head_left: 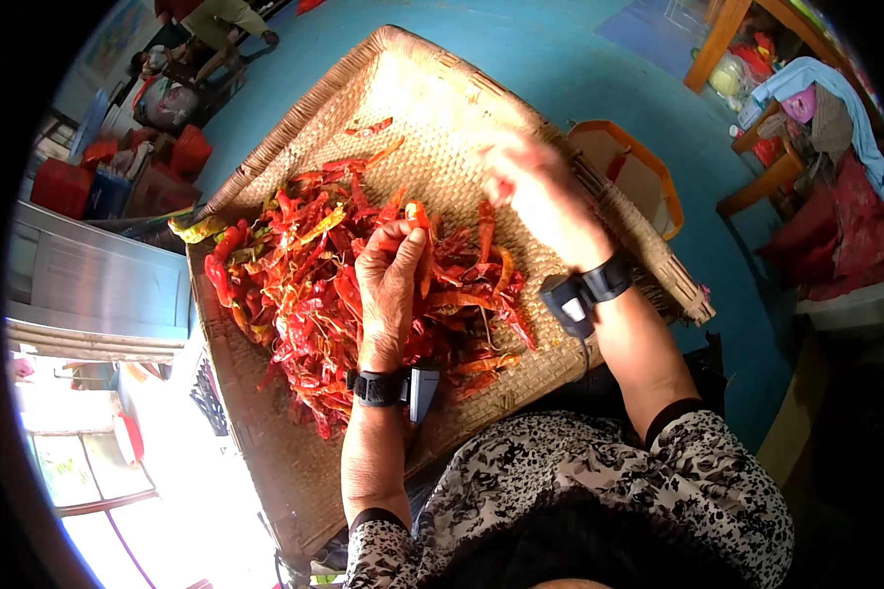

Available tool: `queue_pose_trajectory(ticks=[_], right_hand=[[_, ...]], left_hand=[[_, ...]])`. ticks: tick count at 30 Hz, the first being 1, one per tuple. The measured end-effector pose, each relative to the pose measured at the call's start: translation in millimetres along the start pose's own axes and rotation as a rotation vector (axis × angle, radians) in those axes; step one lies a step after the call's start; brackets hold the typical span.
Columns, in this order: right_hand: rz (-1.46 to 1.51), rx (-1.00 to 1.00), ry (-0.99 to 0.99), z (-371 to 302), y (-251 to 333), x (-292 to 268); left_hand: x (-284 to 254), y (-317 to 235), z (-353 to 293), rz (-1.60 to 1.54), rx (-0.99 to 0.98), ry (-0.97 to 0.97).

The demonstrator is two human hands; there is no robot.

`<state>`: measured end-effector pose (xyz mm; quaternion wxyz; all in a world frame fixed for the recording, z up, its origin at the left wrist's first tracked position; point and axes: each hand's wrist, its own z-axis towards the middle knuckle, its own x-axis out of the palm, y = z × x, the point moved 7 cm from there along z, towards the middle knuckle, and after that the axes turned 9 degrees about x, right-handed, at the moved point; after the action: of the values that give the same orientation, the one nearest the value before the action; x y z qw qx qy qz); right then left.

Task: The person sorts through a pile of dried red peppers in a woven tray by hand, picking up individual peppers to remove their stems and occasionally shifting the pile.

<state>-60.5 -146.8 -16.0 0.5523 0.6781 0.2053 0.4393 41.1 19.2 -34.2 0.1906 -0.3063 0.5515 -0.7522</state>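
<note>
A large woven basket tray (pixel 432 88) holds a heap of dried red chili peppers (pixel 304 285), some of them orange or yellowish. Over the heap, my left hand (pixel 388 280) pinches one orange-red chili pepper (pixel 417 214) upright between thumb and fingers. My right hand (pixel 535 187) is raised over the tray's right side and smeared by motion and bright light, so its fingers cannot be read. Just below it, a few loose chilies (pixel 486 231) lie at the heap's right edge. Both wrists wear black straps with small boxes.
Beyond the tray's right rim stands an orange-edged container (pixel 648 187). Farther right is a wooden chair (pixel 771 182) draped with clothes. At the left are a pale cabinet (pixel 108 280) and red bins (pixel 64 187). Another person (pixel 221 29) is in the far left background on the blue floor.
</note>
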Motion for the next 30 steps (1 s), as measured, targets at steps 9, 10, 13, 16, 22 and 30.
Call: queue_pose_trajectory(ticks=[9,10,13,16,22,30], right_hand=[[-0.644,-0.200,0.126,-8.9,-10.4,39.4],[-0.495,-0.147,0.074,-6.8,-7.5,32.4],[-0.052,-0.128,-0.002,1.3,2.2,-7.9],[0.609,-0.213,-0.068,-0.8,21.7,-31.6],[0.800,-0.126,0.095,1.9,21.0,-26.8],[-0.710,-0.151,0.267,-15.8,-13.2,40.4]], left_hand=[[5.1,4.7,-2.7,0.042,-0.041,0.067],[3.4,4.8,-2.6,0.043,-0.040,0.063],[-1.9,0.5,1.5,0.014,0.059,0.017],[-8.0,-2.1,2.1,-0.013,0.068,-0.010],[-4.2,-11.9,8.9,0.052,0.124,-0.019],[14.3,-15.9,21.9,0.112,0.137,0.058]])
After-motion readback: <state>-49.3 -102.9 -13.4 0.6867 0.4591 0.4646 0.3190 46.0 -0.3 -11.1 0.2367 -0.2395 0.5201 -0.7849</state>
